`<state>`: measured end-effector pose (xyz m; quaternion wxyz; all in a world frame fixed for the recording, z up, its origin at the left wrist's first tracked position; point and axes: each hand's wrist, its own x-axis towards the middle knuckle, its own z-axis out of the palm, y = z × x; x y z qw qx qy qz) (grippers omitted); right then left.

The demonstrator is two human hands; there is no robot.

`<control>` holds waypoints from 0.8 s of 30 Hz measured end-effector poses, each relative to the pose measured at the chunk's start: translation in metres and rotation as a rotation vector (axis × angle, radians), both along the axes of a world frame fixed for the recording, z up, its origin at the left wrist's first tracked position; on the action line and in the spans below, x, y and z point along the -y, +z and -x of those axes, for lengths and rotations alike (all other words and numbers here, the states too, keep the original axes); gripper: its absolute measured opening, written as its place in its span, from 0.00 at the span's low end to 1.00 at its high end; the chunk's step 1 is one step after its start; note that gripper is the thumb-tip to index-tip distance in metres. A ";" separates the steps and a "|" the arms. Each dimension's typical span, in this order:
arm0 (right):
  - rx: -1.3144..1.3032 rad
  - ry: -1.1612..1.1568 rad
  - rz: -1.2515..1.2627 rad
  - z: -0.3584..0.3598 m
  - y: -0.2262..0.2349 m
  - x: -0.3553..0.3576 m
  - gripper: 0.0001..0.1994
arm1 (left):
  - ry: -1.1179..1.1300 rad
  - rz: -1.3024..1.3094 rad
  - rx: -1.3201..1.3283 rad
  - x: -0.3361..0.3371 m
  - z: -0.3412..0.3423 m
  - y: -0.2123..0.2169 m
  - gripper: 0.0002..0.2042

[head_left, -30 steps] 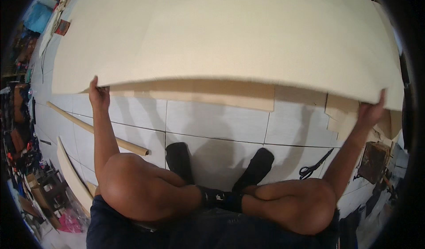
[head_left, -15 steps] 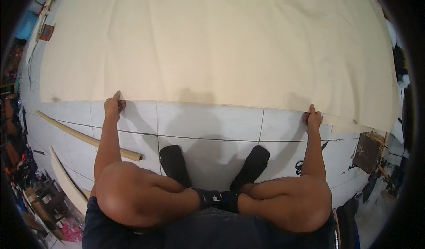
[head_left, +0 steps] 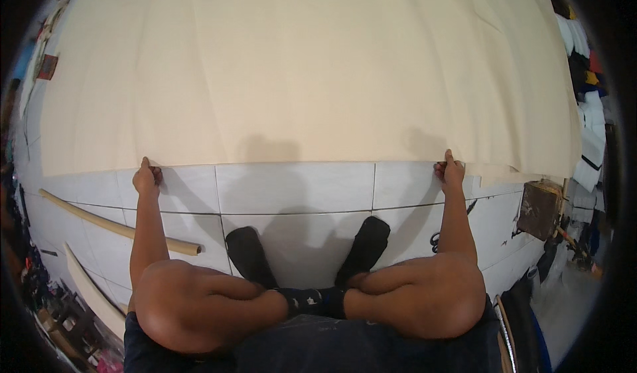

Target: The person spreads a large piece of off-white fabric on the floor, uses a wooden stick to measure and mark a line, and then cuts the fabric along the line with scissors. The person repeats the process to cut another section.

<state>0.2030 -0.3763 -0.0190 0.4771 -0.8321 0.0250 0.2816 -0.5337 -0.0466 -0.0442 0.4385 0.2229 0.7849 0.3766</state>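
Observation:
A large cream sheet of cloth (head_left: 298, 74) lies spread over the tiled floor in front of me, with soft creases running away from me. Its near edge runs between my two hands. My left hand (head_left: 146, 176) pinches that edge toward the left, index finger laid on top. Further right, my right hand (head_left: 450, 171) pinches the same edge, one finger pointing forward over the cloth. At the right end, a lower layer of cloth shows beneath the edge. Both arms are stretched forward past my bent knees.
A long cardboard tube (head_left: 119, 220) rests on the white tiles (head_left: 295, 188) at left. Dark-handled scissors (head_left: 435, 242) lie beside my right forearm. At right stands a brown box-like object (head_left: 539, 208), with white bundles (head_left: 589, 144) beyond it. Clutter lines the left side.
The near edge has become straighter and smoother between my hands, which still pinch it. The view has shifted slightly to the right.

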 end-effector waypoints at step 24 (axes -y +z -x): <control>0.607 -0.003 0.364 -0.010 -0.036 -0.003 0.20 | -0.161 0.027 -0.252 -0.006 0.017 -0.009 0.16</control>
